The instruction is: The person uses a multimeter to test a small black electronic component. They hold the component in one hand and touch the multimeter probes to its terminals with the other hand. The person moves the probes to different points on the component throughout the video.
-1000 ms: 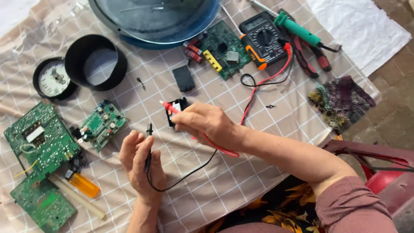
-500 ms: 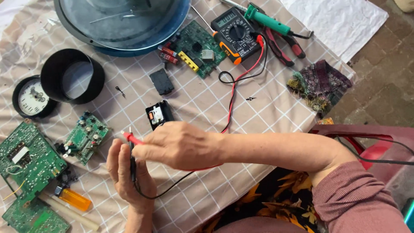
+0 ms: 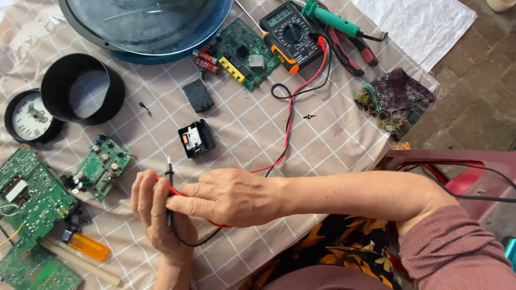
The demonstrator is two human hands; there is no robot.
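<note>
The left hand [image 3: 161,215] closes its grip around a black probe [image 3: 169,182], tip pointing up. The right hand [image 3: 228,196] crosses over and pinches a red probe [image 3: 173,190] against it. Both leads run back across the checked worktop [image 3: 242,123] to a multimeter [image 3: 290,35]. A small black module [image 3: 196,138] lies just above the hands. Green circuit boards [image 3: 32,193] lie to the left, with an orange lighter [image 3: 86,246] below them.

Left hand [image 3: 161,215] reaches up from below, fingers curled — right hand [image 3: 228,196] crosses over it, grip pinched.
</note>
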